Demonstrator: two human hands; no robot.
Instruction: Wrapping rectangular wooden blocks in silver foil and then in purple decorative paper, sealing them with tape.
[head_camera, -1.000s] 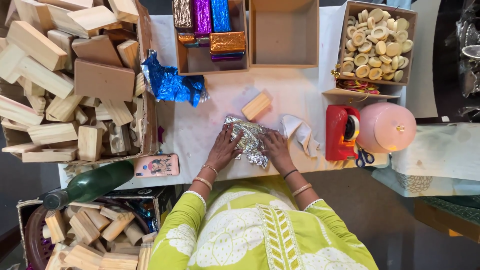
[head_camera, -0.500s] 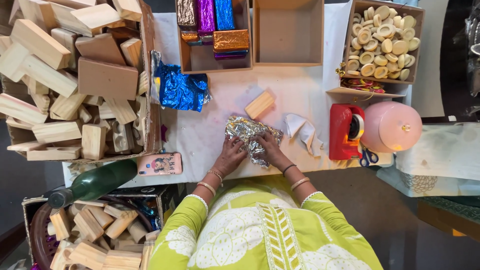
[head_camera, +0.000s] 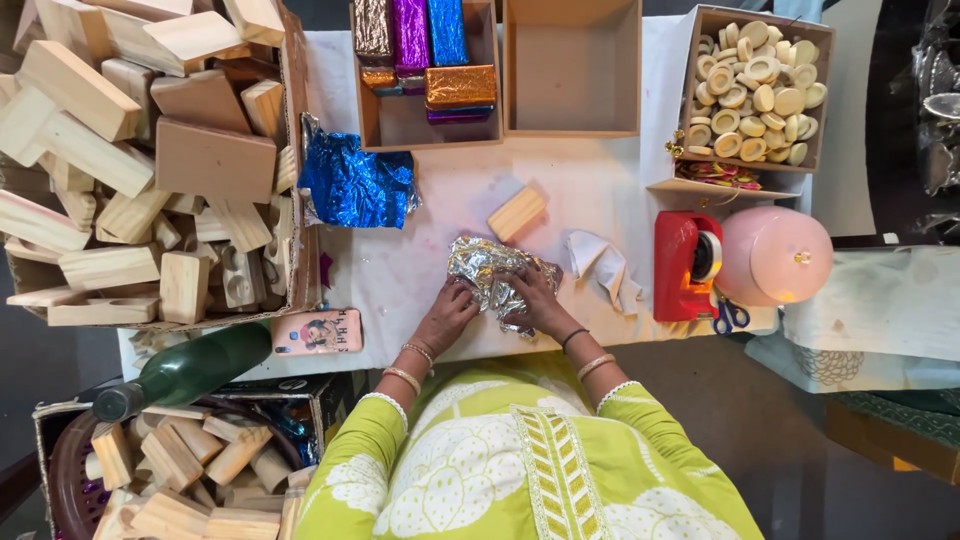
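- Near the front edge of the white worktop (head_camera: 600, 190), head view: left hand (head_camera: 447, 312) and right hand (head_camera: 535, 296) both press closed fingers on a crumpled silver foil bundle (head_camera: 490, 272), one at each side of it.
- Foil bundle lies at the worktop's middle, close to the person; shiny, creased, roughly oblong.
- Open room: bare white surface lies between the bundle and the boxes at the far edge, broken only by one bare wooden block (head_camera: 517, 212) lying tilted just beyond the bundle.
- Just right of the bundle: crumpled white paper (head_camera: 603, 266), apart from the right hand.
- Left of the bare patch: loose blue foil sheet (head_camera: 352, 183), wrinkled, lying against the side of a large cardboard box (head_camera: 297, 120) heaped with raw wooden blocks of mixed shapes.
- Far edge, left box (head_camera: 372, 118): foil-wrapped blocks in silver, purple, blue and gold.
- Far edge, middle box (head_camera: 571, 68): inside shows only its brown floor.
- Far edge, right box (head_camera: 825, 90): pale round discs, piled.
- Right side: red tape dispenser (head_camera: 684, 265), touching a pink domed lid (head_camera: 775, 256); blue-handled scissors (head_camera: 730, 318) just below.
- Front left edge: pink phone case (head_camera: 317, 332), green glass bottle (head_camera: 185, 370) overhanging.
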